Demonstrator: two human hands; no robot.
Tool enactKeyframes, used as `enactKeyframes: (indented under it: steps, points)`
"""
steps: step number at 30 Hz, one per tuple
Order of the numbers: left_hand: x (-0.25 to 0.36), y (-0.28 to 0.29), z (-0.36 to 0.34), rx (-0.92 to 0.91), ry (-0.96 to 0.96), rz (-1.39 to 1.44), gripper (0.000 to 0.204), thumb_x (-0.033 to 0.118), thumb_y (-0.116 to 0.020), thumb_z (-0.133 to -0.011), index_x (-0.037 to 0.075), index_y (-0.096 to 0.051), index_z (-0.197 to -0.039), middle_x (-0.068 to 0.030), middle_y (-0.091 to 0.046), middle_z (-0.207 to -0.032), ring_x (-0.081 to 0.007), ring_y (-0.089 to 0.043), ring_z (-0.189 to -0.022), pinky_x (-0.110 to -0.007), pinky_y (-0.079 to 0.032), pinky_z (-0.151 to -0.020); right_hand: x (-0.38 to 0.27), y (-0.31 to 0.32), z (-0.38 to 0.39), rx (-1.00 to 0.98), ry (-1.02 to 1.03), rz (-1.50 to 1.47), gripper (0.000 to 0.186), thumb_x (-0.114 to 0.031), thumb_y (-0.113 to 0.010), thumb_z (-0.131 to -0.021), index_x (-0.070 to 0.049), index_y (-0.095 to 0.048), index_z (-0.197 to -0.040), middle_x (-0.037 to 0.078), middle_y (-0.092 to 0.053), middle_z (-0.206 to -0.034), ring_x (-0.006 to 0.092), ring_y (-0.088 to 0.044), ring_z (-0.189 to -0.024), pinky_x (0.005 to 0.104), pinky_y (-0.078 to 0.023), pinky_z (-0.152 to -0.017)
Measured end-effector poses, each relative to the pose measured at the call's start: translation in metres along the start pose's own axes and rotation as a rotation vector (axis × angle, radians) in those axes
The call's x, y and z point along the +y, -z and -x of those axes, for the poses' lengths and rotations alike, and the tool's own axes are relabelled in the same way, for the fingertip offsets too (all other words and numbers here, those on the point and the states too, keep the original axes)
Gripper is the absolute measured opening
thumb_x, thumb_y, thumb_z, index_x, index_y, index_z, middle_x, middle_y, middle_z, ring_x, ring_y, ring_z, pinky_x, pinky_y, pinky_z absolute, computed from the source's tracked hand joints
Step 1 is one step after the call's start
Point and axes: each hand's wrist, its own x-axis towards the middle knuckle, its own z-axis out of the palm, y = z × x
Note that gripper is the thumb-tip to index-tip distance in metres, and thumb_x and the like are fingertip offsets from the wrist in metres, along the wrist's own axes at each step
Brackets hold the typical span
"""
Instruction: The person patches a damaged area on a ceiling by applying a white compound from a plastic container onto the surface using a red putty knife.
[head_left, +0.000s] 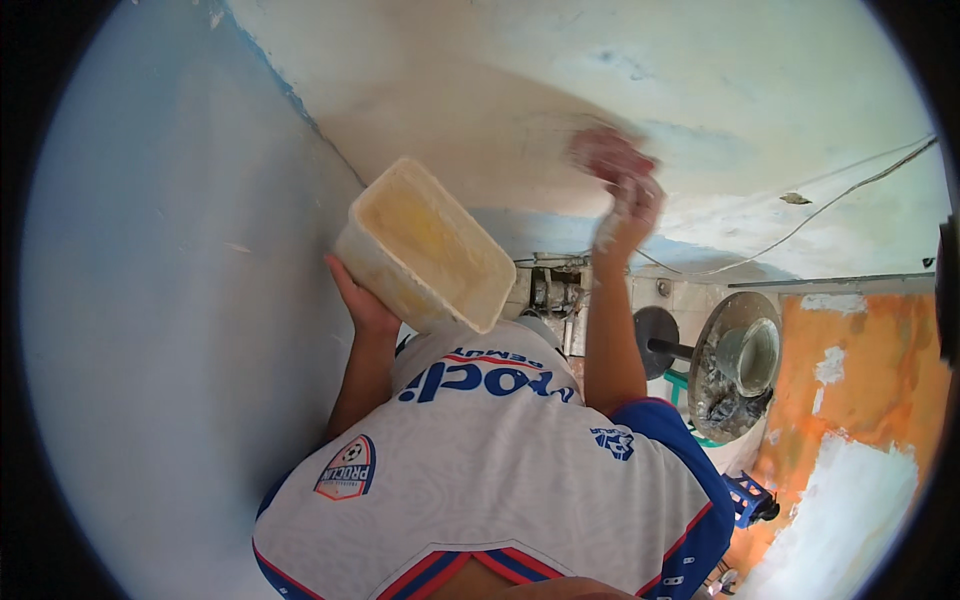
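1. Left side: one matt, pale blue-grey wall (170, 300), smooth with slight scuffs, meets the far surface along a rough blue seam.
2. Left hand (367, 305): one, holding a deep rectangular tub of translucent whitish plastic (385, 270) by its near left side; some fingers are hidden. The tub, count one, is tilted, left of centre and in front of the torso. Its interior is coated cream-yellow, its rim smeared.
3. Far centre: one broad cream-white plastered surface (450, 60), patchy, with faint blue areas.
4. Near centre: one white fabric jersey with blue sleeves and red trim (480, 450), worn by the person.
5. Right hand (630, 215): one, fingers closed on a reddish hand-held tool (610, 155), count one. Whitish smears mark the hand. Motion blur obscures the tool's exact shape; contact with the plastered surface cannot be told.
6. Right of the right arm: one round, stained board (708, 370) on a dark post, bearing one round, pale grey bucket (750, 357) with a crusted interior.
7. Right, nearer: one blue plastic stool (743, 500).
8. Far right: one thin, dark, sagging cable (850, 203); below it, one orange wall (870, 365) with several rough white patches.
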Motion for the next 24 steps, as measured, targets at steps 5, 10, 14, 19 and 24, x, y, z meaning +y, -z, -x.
enactKeyframes:
  steps: [5,10,14,19,24]
  points:
    - [0.001,-0.004,0.0,-0.022,-0.046,-0.001,0.081,0.071,-0.024,-0.1,0.01,-0.039,-0.15,-0.0096,-0.046,-0.15,-0.0279,-0.045,-0.137,-0.043,-0.039,-0.113,-0.018,0.007,0.022,-0.22,0.031,-0.035,0.018,-0.003,-0.056,-0.101,-0.002,-0.052,-0.119,0.012,-0.067,-0.103,0.018,-0.066,-0.088,0.0315,-0.054,-0.079]
    - [0.003,-0.002,0.004,0.068,-0.096,-0.066,0.082,0.072,-0.026,-0.099,0.01,-0.038,-0.151,-0.01,-0.045,-0.151,-0.0293,-0.045,-0.138,-0.044,-0.039,-0.113,-0.001,0.018,-0.014,-0.042,0.053,0.0,0.013,-0.003,-0.055,-0.101,-0.003,-0.054,-0.114,0.013,-0.066,-0.107,0.0183,-0.065,-0.089,0.0307,-0.056,-0.078]
    - [0.004,0.0,0.009,0.014,-0.074,-0.027,0.082,0.072,-0.025,-0.099,0.009,-0.04,-0.149,-0.0098,-0.048,-0.148,-0.0276,-0.047,-0.136,-0.043,-0.04,-0.111,-0.033,0.023,-0.005,-0.139,0.111,-0.087,0.013,-0.001,-0.056,-0.1,-0.001,-0.055,-0.113,0.012,-0.067,-0.104,0.0177,-0.066,-0.089,0.0319,-0.056,-0.077]
    - [0.002,0.0,0.013,0.008,-0.096,0.005,0.081,0.071,-0.025,-0.1,0.009,-0.041,-0.149,-0.0101,-0.048,-0.149,-0.0281,-0.047,-0.136,-0.044,-0.041,-0.111,-0.012,-0.004,-0.002,-0.002,-0.048,0.019,0.013,-0.006,-0.059,-0.101,-0.001,-0.055,-0.113,0.011,-0.066,-0.101,0.0174,-0.065,-0.086,0.0289,-0.055,-0.078]
    - [0.002,0.007,0.01,-0.071,-0.118,0.052,0.079,0.07,-0.024,-0.101,0.01,-0.04,-0.15,-0.0104,-0.047,-0.15,-0.0283,-0.046,-0.137,-0.044,-0.04,-0.112,-0.021,0.02,0.004,-0.193,0.027,-0.033,0.014,-0.006,-0.057,-0.102,-0.001,-0.053,-0.114,0.011,-0.065,-0.101,0.016,-0.064,-0.086,0.0285,-0.054,-0.076]
